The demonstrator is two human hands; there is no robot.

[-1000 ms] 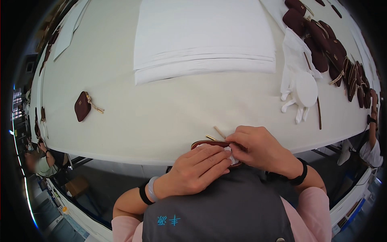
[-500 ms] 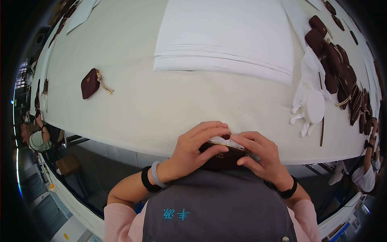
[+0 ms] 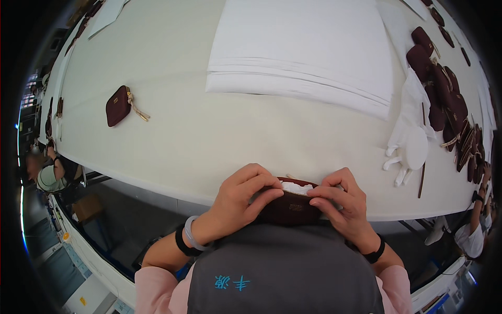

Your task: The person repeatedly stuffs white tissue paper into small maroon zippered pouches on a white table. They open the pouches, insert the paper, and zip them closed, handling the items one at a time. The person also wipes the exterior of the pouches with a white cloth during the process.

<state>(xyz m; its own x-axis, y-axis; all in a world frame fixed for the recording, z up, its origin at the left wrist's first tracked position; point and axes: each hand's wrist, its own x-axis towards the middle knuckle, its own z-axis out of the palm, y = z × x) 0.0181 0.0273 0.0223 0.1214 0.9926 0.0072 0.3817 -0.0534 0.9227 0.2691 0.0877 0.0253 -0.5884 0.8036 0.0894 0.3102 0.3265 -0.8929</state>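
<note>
Close to my apron, at the table's front edge, a dark maroon zip pouch [image 3: 289, 208] is held upright between both hands. Its gold-toothed zip stands open, and crumpled white paper [image 3: 296, 187] shows in the mouth. My left hand [image 3: 244, 192] pinches the left end of the opening between thumb and fingers. On the other side, my right hand [image 3: 342, 201] pinches the front zip edge near its right end. The lower part of the pouch rests against or near the apron; its base is hard to see.
A stack of white sheets [image 3: 298, 57] lies ahead. One closed maroon pouch [image 3: 118, 106] with a tassel pull rests to the left. White gloves [image 3: 410, 141], a thin brown stick [image 3: 422, 157] and a heap of maroon pouches [image 3: 444, 94] are on the right. Other people sit at both sides.
My fingers have shifted along the zip edge, my left hand moving left and my right hand spreading its fingers up. More of the white paper inside the pouch now shows.
</note>
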